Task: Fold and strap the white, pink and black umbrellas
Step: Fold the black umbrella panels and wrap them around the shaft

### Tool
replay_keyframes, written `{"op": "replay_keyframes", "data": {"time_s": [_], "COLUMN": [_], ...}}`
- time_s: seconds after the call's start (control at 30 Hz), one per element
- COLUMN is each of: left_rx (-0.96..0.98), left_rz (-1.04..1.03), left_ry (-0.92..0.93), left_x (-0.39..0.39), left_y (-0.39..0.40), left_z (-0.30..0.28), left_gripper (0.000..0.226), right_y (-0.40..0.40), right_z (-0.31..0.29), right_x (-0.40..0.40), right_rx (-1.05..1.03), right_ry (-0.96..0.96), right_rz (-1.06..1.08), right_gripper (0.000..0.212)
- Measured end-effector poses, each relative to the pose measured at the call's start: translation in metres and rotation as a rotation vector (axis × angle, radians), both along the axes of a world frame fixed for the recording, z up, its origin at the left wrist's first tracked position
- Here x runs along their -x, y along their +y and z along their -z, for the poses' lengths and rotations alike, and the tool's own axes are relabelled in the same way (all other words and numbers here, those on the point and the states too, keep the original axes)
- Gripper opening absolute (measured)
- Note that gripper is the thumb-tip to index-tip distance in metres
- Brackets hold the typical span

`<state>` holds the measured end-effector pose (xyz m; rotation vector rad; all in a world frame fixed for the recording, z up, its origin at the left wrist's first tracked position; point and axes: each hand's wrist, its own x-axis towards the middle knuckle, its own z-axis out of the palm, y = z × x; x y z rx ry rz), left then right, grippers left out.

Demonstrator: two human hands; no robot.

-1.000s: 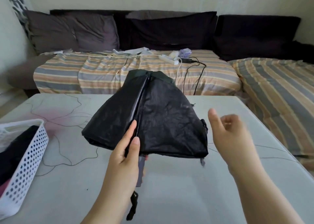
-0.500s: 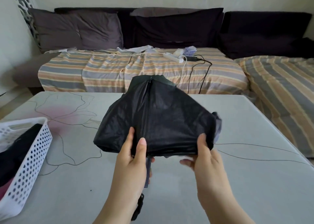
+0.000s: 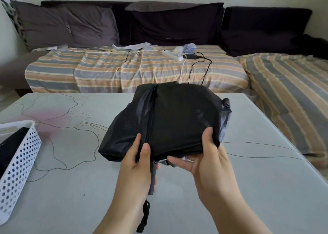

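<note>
Left hand (image 3: 137, 164) grips handle and near hem of the collapsed black fabric umbrella (image 3: 170, 120) held above the pale grey bench (image 3: 248, 189) | right hand (image 3: 205, 161) pinches right hem, thumb on top | handling: light, limp slippery canopy over stiff ribs, best gathered at rib tips | axis: handle toward person, tip pointing away
</note>
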<state>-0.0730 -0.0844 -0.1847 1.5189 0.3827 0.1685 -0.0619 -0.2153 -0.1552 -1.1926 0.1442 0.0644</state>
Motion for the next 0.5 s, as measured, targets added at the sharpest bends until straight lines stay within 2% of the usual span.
{"op": "replay_keyframes", "data": {"time_s": [0.1,0.17,0.27,0.37,0.5], "left_rx": [0.029,0.029,0.028,0.051,0.070], "left_rz": [0.025,0.028,0.022,0.009,0.030], "left_ry": [0.012,0.008,0.010,0.031,0.040], "left_x": [0.000,0.002,0.006,0.005,0.004], "left_y": [-0.008,-0.011,-0.011,-0.010,-0.011], "left_z": [0.003,0.004,0.003,0.001,0.002], "left_gripper": [0.042,0.042,0.040,0.039,0.041], "right_y": [-0.004,-0.007,-0.009,-0.009,-0.006], "right_z": [-0.002,0.002,0.008,0.008,0.004], "right_x": [-0.001,-0.003,-0.007,-0.010,-0.001], "right_rx": [-0.058,0.113,0.273,0.132,0.199], "right_ry": [-0.023,-0.051,-0.013,0.074,0.097], "right_rz": [0.015,-0.038,-0.062,-0.010,-0.039], "right_gripper": [0.017,0.009,0.025,0.025,0.042]}}
